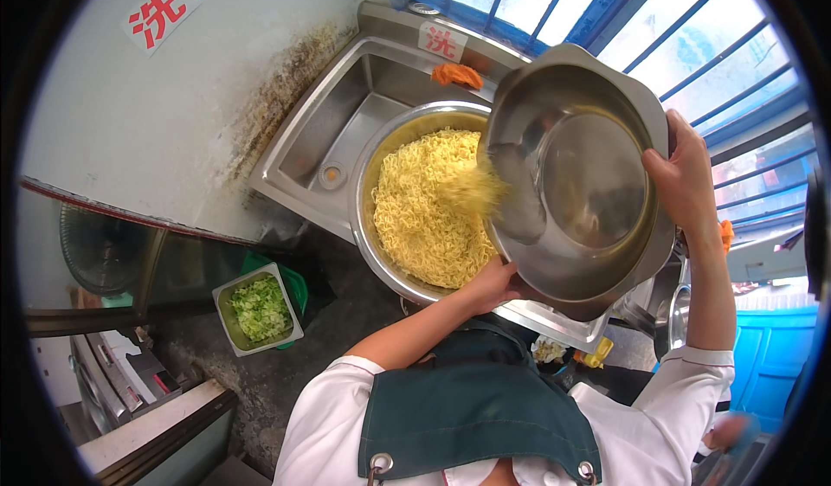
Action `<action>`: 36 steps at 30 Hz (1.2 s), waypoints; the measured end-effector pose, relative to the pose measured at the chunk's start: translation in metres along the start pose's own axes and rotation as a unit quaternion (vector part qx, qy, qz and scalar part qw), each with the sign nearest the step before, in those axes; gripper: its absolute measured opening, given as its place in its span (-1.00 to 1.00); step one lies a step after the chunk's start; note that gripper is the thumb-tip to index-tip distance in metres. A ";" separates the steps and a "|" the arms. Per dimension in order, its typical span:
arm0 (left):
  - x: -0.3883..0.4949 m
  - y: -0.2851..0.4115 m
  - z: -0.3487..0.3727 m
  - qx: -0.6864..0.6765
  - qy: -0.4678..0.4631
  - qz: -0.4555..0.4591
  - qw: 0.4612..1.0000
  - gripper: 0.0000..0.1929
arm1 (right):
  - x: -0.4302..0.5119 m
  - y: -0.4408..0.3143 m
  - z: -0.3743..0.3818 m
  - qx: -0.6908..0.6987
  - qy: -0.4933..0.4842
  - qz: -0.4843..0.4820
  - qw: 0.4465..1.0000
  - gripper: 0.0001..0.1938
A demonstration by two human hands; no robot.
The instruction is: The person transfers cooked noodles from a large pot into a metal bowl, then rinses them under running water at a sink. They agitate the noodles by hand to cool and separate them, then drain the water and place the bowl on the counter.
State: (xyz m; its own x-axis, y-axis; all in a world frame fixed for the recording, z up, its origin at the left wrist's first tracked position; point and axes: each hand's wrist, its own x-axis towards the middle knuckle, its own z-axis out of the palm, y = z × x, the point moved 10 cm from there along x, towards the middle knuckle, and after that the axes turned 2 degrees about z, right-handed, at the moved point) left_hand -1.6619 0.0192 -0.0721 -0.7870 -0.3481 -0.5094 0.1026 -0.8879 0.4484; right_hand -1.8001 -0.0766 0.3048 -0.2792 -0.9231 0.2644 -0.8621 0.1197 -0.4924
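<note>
Both of my hands grip a large stainless steel basin [594,181] that is tipped over to the left. My right hand [685,171] holds its right rim, thumb on the inner side. At the lower left rim is my left hand [496,285], its fingers partly hidden by the basin. A blurred clump of yellow noodles [477,190] drops from the tilted lip. Below it, a wide round steel bowl [365,220] holds a heap of curly yellow noodles [432,213]. The tipped basin covers the bowl's right side.
Under the bowl runs a stainless steel sink [318,129] with a drain [332,175]. An orange cloth [457,76] lies on its back edge. Low on the left stands a metal container [221,304] of chopped greens [261,309]. A barred window [552,5] is behind the sink.
</note>
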 end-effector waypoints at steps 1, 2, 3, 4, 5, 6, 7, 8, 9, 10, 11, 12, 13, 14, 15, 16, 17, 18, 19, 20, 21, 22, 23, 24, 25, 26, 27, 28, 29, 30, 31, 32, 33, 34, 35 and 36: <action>0.003 0.005 0.014 -0.045 -0.043 0.017 0.998 -0.64 | -0.002 -0.012 -0.001 -0.010 0.010 -0.012 1.000 -0.80; 0.005 0.009 0.022 -0.058 -0.060 0.035 0.996 -0.60 | -0.004 -0.021 -0.002 -0.013 0.019 -0.022 0.999 -0.80; 0.008 0.009 0.023 -0.052 -0.043 0.034 0.997 -0.59 | -0.007 -0.033 -0.004 -0.010 0.027 -0.046 0.999 -0.80; 0.010 0.010 0.027 -0.063 -0.042 0.035 0.997 -0.59 | -0.008 -0.035 -0.004 -0.028 0.027 -0.029 0.999 -0.81; 0.011 0.009 0.028 -0.070 -0.032 0.026 0.997 -0.58 | -0.009 -0.039 -0.005 -0.040 0.027 -0.026 0.998 -0.81; 0.012 0.009 0.033 -0.060 -0.044 0.026 0.997 -0.58 | -0.010 -0.043 -0.008 -0.048 0.030 -0.027 0.998 -0.81; 0.012 0.007 0.035 -0.046 -0.046 0.016 0.998 -0.57 | -0.012 -0.045 -0.011 -0.047 0.027 -0.022 0.998 -0.81; 0.011 0.004 0.033 -0.026 -0.034 0.002 0.999 -0.57 | -0.013 -0.046 -0.015 -0.041 0.026 -0.021 0.999 -0.82; 0.010 0.010 0.030 -0.032 -0.017 0.029 0.999 -0.57 | -0.015 -0.047 -0.018 -0.029 0.020 -0.022 0.999 -0.82; 0.007 0.015 0.022 -0.032 0.012 0.052 0.998 -0.57 | -0.018 -0.045 -0.026 -0.041 0.016 -0.009 0.999 -0.74; 0.006 0.020 0.020 -0.050 0.016 0.081 0.995 -0.57 | -0.024 -0.044 -0.037 0.006 0.038 -0.014 0.999 -0.70; 0.000 0.036 0.016 0.003 0.006 0.149 0.989 -0.59 | -0.030 -0.041 -0.046 0.053 0.061 -0.018 0.997 -0.66; -0.005 0.046 0.001 0.006 0.071 0.200 0.977 -0.58 | -0.034 -0.034 -0.056 0.103 0.089 -0.017 0.991 -0.62; -0.008 0.056 -0.005 0.037 0.093 0.235 0.967 -0.59 | -0.036 -0.020 -0.065 0.092 0.134 0.021 0.986 -0.54; -0.010 0.059 -0.012 0.037 0.127 0.254 0.958 -0.59 | -0.034 -0.021 -0.057 0.072 0.108 -0.020 0.991 -0.56; -0.004 0.051 -0.007 0.040 0.101 0.214 0.971 -0.59 | -0.030 -0.016 -0.052 0.060 0.103 -0.029 0.993 -0.58; 0.003 0.038 -0.002 0.022 0.085 0.153 0.984 -0.60 | -0.026 -0.007 -0.049 0.050 0.099 -0.016 0.994 -0.60; 0.006 0.027 0.005 0.008 0.067 0.112 0.991 -0.60 | -0.022 -0.001 -0.039 0.021 0.043 -0.006 0.999 -0.66; 0.007 0.010 0.006 0.108 0.069 0.024 0.991 -0.61 | -0.020 0.008 -0.034 -0.012 0.016 0.024 1.000 -0.71; 0.006 0.006 0.015 0.127 0.051 0.032 0.990 -0.61 | -0.022 0.012 -0.038 -0.028 0.010 0.033 0.999 -0.70; 0.002 0.002 0.021 0.140 0.047 0.038 0.988 -0.61 | -0.026 0.015 -0.043 -0.042 0.003 0.048 0.998 -0.69; 0.000 0.003 0.018 0.143 0.068 0.033 0.987 -0.64 | -0.035 0.011 -0.054 0.011 0.028 0.033 0.999 -0.67; -0.007 0.027 0.017 0.177 0.105 0.142 0.968 -0.65 | -0.047 0.007 -0.066 0.070 0.053 0.016 0.996 -0.65; -0.016 0.049 0.015 0.208 0.130 0.231 0.942 -0.66 | -0.061 0.005 -0.081 0.085 0.081 0.009 0.993 -0.58; -0.026 0.066 0.014 0.237 0.164 0.294 0.912 -0.65 | -0.076 0.008 -0.092 0.120 0.130 0.013 0.984 -0.51; -0.030 0.073 0.010 0.233 0.170 0.302 0.909 -0.74 | -0.080 0.009 -0.097 0.114 0.142 0.000 0.983 -0.49; -0.042 0.090 0.017 0.234 0.172 0.395 0.872 -0.73 | -0.086 0.019 -0.103 0.113 0.166 0.027 0.979 -0.46; -0.029 0.076 0.013 0.231 0.162 0.294 0.913 -0.71 | -0.083 0.020 -0.095 0.091 0.126 0.008 0.988 -0.46; -0.021 0.058 0.014 0.217 0.145 0.204 0.944 -0.70 | -0.077 0.031 -0.091 0.074 0.100 0.023 0.992 -0.46; -0.016 0.048 0.026 0.220 0.093 0.166 0.957 -0.69 | -0.072 0.038 -0.084 0.060 0.084 0.010 0.995 -0.52; -0.014 0.040 0.038 0.215 0.047 0.147 0.964 -0.69 | -0.065 0.050 -0.080 0.060 0.046 0.025 0.997 -0.57; -0.012 0.023 0.038 0.240 0.068 0.088 0.964 -0.71 | -0.068 0.079 -0.082 0.057 0.040 0.123 0.990 -0.59; -0.012 0.018 0.054 0.182 0.029 0.115 0.976 -0.73 | -0.073 0.101 -0.086 0.067 0.033 0.184 0.980 -0.61; -0.010 0.020 0.059 0.176 0.018 0.131 0.975 -0.74 | -0.081 0.114 -0.095 0.088 0.054 0.193 0.976 -0.61; -0.007 0.012 0.061 0.181 0.013 0.100 0.978 -0.76 | -0.096 0.127 -0.104 0.108 0.075 0.207 0.969 -0.62; -0.004 0.021 0.063 0.187 0.016 0.138 0.972 -0.77 | -0.112 0.144 -0.108 0.157 0.092 0.236 0.955 -0.62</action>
State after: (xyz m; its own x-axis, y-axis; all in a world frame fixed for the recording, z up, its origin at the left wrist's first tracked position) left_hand -1.6948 0.0207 -0.0142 -0.7412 -0.5716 -0.3520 0.0729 -0.5898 0.8042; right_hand -1.9386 0.0837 0.2934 -0.6989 -0.7109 0.0787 -0.4609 0.3635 -0.8096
